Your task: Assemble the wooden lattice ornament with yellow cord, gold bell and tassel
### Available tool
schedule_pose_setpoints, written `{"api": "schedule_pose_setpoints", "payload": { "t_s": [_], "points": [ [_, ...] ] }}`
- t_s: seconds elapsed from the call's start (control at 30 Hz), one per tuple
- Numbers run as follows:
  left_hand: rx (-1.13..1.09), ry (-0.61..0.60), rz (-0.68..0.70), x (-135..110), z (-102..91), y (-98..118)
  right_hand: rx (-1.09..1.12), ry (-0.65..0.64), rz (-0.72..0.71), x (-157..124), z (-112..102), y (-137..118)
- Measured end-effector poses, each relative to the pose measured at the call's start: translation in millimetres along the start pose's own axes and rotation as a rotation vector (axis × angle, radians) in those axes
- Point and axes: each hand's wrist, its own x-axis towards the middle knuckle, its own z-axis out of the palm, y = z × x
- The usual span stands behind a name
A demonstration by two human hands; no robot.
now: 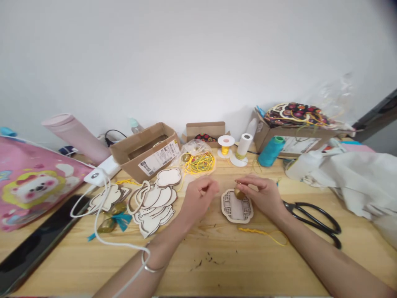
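My left hand (200, 195) hovers over the wooden table (217, 256) with its fingers curled in a pinch; what they hold is too small to make out. My right hand (259, 192) pinches a small golden-brown bead (239, 193) just above a flat wooden lattice cut-out (237, 209) that lies on the table between my hands. A short yellow cord (263, 234) lies on the table under my right forearm.
Left of my left hand lies a pile of wooden cloud-shaped cut-outs (155, 200). Black scissors (316, 221) lie right of my right wrist. Behind are cardboard boxes (149, 155), a bag of yellow cord (198, 161), thread spools (243, 149), a teal spool (271, 151), white cloth (350, 178), a white cable (102, 223).
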Motion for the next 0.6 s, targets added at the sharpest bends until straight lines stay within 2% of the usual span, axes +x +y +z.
{"api": "schedule_pose_setpoints", "payload": {
  "t_s": [0.13, 0.23, 0.37, 0.47, 0.53, 0.6],
  "points": [
    [0.256, -0.369, 0.301, -12.3, 12.9, 4.0, 0.012, 0.004, 0.036, 0.6, -0.7, -0.9],
    [0.488, -0.548, 0.458, -20.1, 26.8, 5.0, -0.008, 0.011, 0.075, -0.1, -1.5, -0.3],
    [0.687, -0.641, 0.507, -25.9, 37.7, 10.3, -0.041, -0.020, 0.036, -3.9, 0.4, 3.8],
    [0.562, -0.654, 0.568, -23.9, 29.6, 18.9, -0.098, -0.044, -0.097, -5.8, 1.4, 7.1],
    [0.418, -0.598, 0.584, -17.4, 18.3, 24.6, -0.148, -0.073, -0.215, -5.5, 0.7, 7.1],
    [0.337, -0.506, 0.519, -5.0, 9.0, 29.1, -0.201, -0.130, -0.316, -4.7, -0.1, 5.6]
  ]
}}
